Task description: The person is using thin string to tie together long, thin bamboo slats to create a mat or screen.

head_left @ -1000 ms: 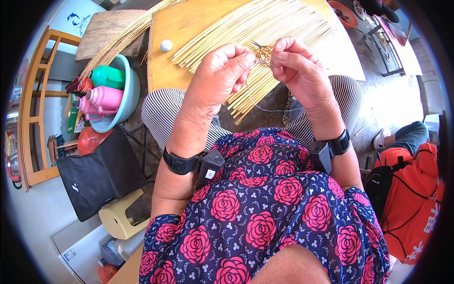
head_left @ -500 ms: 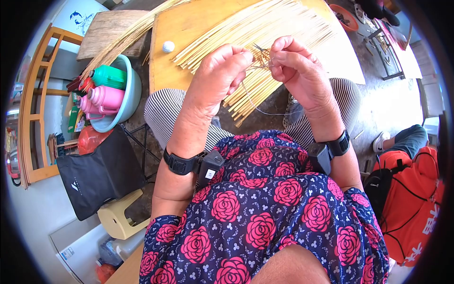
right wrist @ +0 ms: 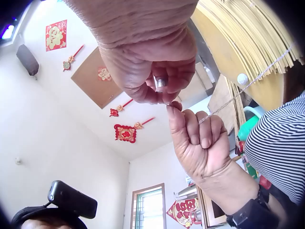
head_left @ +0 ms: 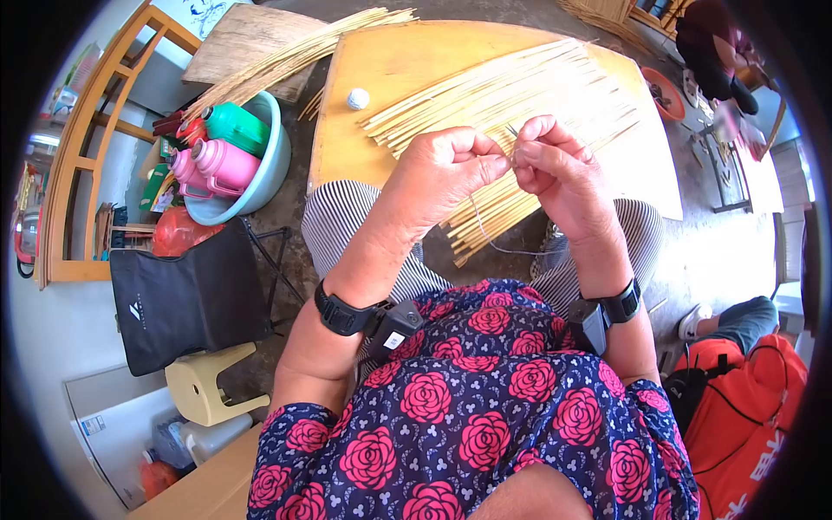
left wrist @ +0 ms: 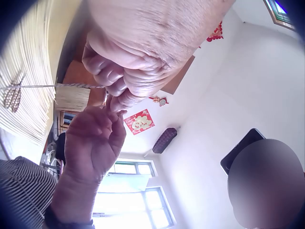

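Note:
Both hands are raised in front of the sticks, their fingertips meeting in the head view. The left hand [head_left: 451,173] holds a thin twisted string [right wrist: 228,102], which trails out from its curled fingers. Thumb and forefinger of the right hand [head_left: 568,173] pinch right at the left fingertips; the bit of string between them is mostly hidden. A metal band like a thimble [right wrist: 162,83] sits on a right finger. Behind the hands lies a scissors-like tool [left wrist: 13,98] with dark points and brown wrapped handles, on a layer of pale thin sticks [head_left: 485,95].
The sticks lie on a yellow wooden table [head_left: 364,52], near a small white ball [head_left: 357,99]. At left stand a blue basin [head_left: 276,156] with thermos flasks, a black folding chair [head_left: 191,295] and a cream stool [head_left: 204,386]. Another person [head_left: 719,52] is at far right.
The head view has shifted, so the table and hands appear lower. The hands have come together, closing the small gap between their fingertips. The tool behind is now mostly covered.

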`<state>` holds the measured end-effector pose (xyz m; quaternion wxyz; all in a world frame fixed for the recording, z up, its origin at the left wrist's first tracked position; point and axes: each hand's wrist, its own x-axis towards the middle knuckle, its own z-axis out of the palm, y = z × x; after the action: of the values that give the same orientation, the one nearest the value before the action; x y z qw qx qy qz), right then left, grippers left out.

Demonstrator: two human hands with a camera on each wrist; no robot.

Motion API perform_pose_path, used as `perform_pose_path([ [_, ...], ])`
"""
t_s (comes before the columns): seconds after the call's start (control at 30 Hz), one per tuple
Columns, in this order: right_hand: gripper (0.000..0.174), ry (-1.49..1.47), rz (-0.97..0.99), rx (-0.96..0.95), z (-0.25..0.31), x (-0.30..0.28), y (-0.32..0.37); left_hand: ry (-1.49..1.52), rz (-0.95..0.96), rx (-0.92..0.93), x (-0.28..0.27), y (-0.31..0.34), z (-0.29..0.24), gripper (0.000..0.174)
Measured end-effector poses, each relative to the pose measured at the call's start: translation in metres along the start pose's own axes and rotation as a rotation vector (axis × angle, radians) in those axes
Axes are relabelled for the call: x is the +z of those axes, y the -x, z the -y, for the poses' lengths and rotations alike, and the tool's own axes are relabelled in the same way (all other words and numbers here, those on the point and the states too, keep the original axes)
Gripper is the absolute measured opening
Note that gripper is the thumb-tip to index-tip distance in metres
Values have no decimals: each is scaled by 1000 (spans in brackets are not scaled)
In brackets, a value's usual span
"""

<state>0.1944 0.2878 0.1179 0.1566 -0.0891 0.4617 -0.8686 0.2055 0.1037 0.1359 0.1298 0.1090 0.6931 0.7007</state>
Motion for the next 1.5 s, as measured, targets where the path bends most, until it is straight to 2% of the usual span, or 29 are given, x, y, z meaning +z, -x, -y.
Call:
perform_pose_path([
  [0.1, 8, -14, 27, 44, -6, 7, -21, -52, -45, -90, -22, -5, -17, 18],
  [0.13, 9, -32, 60, 62, -9, 8, -30, -47, -33, -9, -33, -14, -11, 18],
  [0.23, 9, -18, 94, 95, -19, 16, -63, -194, -1, -6, -72, -38, -9, 18],
  [0.27, 10, 12, 61, 110, -23, 18, -75, -230, -34, 30, -84, -47, -4, 18],
  [0.37, 12, 111, -136, 106, -34, 0, -113, -190, -41, -181, -128, -72, 4, 20],
  [0.4, 14, 127, -159, 99, -44, -17, -127, -159, -57, -145, -145, -87, 28, 20],
  [0.5, 12, 308, -299, 226, -75, -59, -160, 5, -67, -304, -171, -108, 65, 20],
  [0.53, 13, 398, -304, 253, -86, -68, -169, -2, -95, -314, -175, -117, 88, 19],
  [0.6, 14, 579, -318, 302, -107, -82, -181, 169, -96, -394, -182, -126, 122, 20],
  [0.7, 18, 1114, -269, 86, -148, -108, -208, 266, -136, -443, -184, -145, 160, 21],
  [0.77, 18, 1362, -215, -48, -152, -97, -217, 297, -150, -442, -180, -153, 170, 20],
  [0.83, 16, 1523, -157, -44, -157, -91, -221, 312, -169, -457, -173, -158, 173, 18],
  [1.03, 13, 1738, -68, -249, -176, -97, -231, 433, -239, -417, -176, -163, 191, 15],
  [1.2, 8, 1570, -144, -198, -174, -94, -227, 283, -312, -376, -173, -164, 186, 15],
  [1.3, 8, 1457, -197, -145, -174, -96, -224, -13, -408, -102, -165, -170, 198, 13],
  [1.4, 9, 1385, -216, -111, -174, -97, -223, -450, -456, -67, -162, -171, 191, 12],
  [1.5, 10, 1315, -224, -84, -172, -97, -222, -733, -487, 57, -154, -174, 196, 11],
])
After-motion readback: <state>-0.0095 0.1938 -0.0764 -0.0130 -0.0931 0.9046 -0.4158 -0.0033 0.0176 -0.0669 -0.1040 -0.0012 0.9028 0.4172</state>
